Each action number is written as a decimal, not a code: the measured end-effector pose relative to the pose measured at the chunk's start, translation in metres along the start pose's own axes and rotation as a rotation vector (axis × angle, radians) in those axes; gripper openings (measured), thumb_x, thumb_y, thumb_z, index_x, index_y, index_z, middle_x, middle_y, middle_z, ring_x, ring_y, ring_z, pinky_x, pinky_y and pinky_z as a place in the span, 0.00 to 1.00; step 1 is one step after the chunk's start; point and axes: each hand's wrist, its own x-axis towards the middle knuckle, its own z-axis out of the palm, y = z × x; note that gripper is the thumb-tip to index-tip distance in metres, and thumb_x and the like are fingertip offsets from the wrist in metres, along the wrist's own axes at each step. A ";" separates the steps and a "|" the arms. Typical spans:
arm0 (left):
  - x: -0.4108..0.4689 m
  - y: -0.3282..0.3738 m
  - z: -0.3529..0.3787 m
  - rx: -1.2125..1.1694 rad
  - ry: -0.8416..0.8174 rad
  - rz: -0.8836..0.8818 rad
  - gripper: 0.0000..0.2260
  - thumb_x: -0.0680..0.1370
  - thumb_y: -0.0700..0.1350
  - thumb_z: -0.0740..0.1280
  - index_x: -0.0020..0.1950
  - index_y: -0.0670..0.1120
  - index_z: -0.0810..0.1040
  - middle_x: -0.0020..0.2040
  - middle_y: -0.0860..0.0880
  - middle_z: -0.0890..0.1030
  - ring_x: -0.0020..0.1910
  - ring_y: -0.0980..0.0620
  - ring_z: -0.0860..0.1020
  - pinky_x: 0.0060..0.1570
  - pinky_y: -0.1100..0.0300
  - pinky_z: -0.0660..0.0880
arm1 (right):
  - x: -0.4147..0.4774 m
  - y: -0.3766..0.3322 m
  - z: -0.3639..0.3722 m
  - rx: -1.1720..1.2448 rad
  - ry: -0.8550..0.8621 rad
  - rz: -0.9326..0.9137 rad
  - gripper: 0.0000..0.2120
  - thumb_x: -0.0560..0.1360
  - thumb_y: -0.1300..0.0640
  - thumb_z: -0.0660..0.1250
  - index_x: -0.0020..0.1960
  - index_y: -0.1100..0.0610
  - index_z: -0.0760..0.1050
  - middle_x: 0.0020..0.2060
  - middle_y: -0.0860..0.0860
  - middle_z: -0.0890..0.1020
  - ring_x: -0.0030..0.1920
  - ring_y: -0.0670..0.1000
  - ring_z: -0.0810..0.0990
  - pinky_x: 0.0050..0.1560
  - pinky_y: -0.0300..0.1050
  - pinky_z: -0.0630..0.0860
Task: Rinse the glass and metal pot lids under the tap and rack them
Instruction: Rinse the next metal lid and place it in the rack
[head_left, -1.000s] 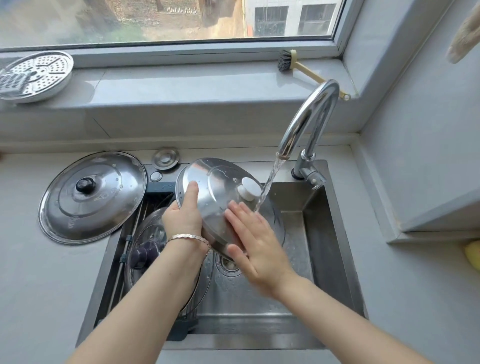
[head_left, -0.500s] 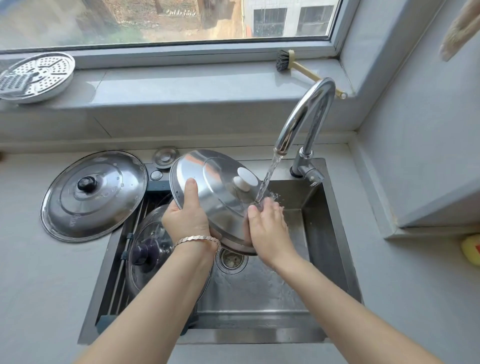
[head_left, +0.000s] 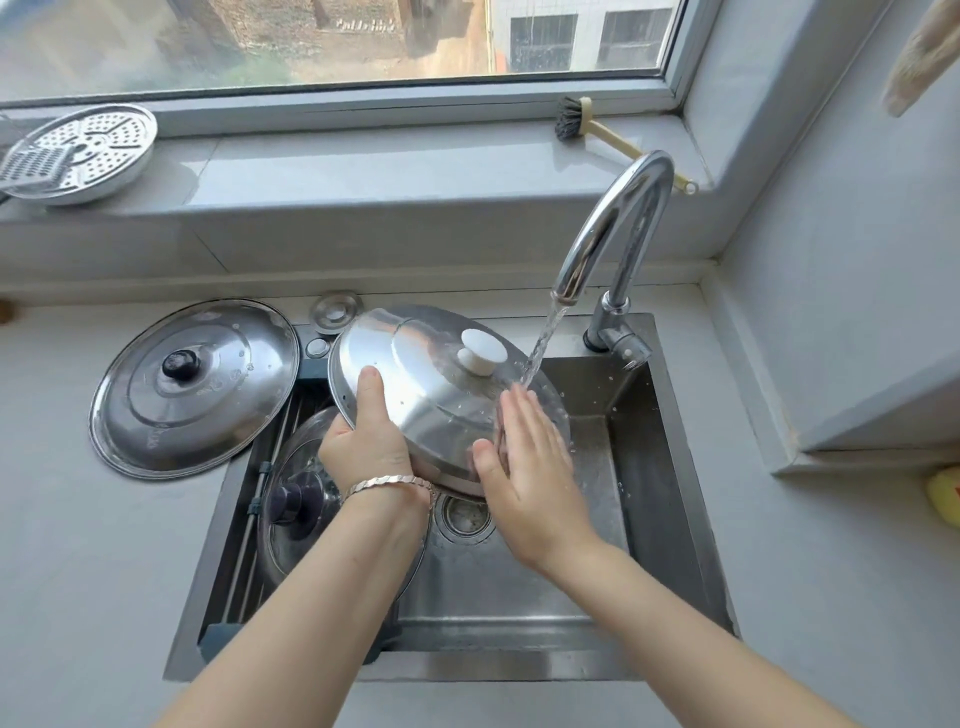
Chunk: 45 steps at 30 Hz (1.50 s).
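Metal lid with the white knob — where?

Centre of the frame, tilted over the sink, knob side up and toward the tap. Struck near its right edge by the water stream.

Held how?

Clamped at the left rim by the left hand, thumb pressed on the domed top, fingers hidden underneath. Silver bracelet at that wrist.

And the right hand?

Flat, fingers straight and close together, laid against the lid's lower right rim, fingertips just under the falling water. Gripping nothing.

Glass lid?

Lower left of the lid in hand, lying on the rack across the sink's left side, dark knob up, partly covered by the left forearm.

Anything else of metal?

Larger metal lid with a black knob, left of centre, flat on the grey counter, its lower right edge overhanging the sink corner. Perforated steamer plate in the upper left on the window sill — well apart from the sink. Brush on the sill, upper right, behind the tap. Open drain just below the lid, between the two wrists.
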 end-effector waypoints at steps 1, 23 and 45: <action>0.001 -0.001 -0.003 0.000 -0.037 0.007 0.16 0.75 0.50 0.67 0.30 0.47 0.68 0.25 0.53 0.68 0.23 0.58 0.67 0.24 0.69 0.66 | 0.009 0.009 -0.003 0.037 0.040 0.048 0.36 0.73 0.38 0.40 0.76 0.55 0.47 0.76 0.48 0.48 0.76 0.45 0.43 0.74 0.42 0.40; -0.006 -0.023 -0.003 0.325 -0.306 -0.213 0.14 0.72 0.50 0.69 0.38 0.43 0.68 0.34 0.45 0.65 0.33 0.50 0.64 0.32 0.59 0.62 | 0.039 0.089 -0.045 0.063 -0.291 0.445 0.13 0.79 0.48 0.54 0.42 0.49 0.74 0.44 0.47 0.74 0.48 0.49 0.72 0.50 0.42 0.65; -0.006 -0.057 0.000 0.787 -0.569 -0.477 0.23 0.79 0.50 0.59 0.70 0.39 0.65 0.66 0.42 0.71 0.56 0.45 0.73 0.55 0.54 0.69 | 0.010 0.106 -0.097 0.325 0.189 0.744 0.08 0.72 0.67 0.61 0.50 0.63 0.75 0.40 0.60 0.80 0.40 0.59 0.80 0.39 0.51 0.80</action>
